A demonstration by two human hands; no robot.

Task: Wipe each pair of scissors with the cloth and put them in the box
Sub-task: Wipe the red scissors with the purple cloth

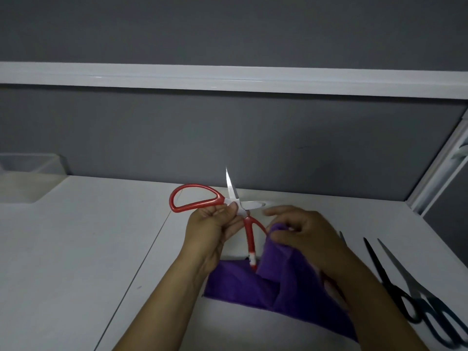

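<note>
Red-handled scissors [196, 198] are held above the white table, blades spread wide, one tip pointing up. My left hand [215, 231] pinches them at the pivot between thumb and fingers. A purple cloth [266, 285] lies on the table below and is bunched up under my right hand [301, 231], whose fingers grip a fold of it just right of the lower red handle. Two pairs of dark-handled scissors [405, 287] lie side by side at the right edge. A clear plastic box [30, 165] stands at the far left against the wall.
The white table [76, 249] meets a grey partition wall with a white rail [228, 77]. A white frame post [440, 168] runs along the right side. A seam crosses the tabletop left of my left arm.
</note>
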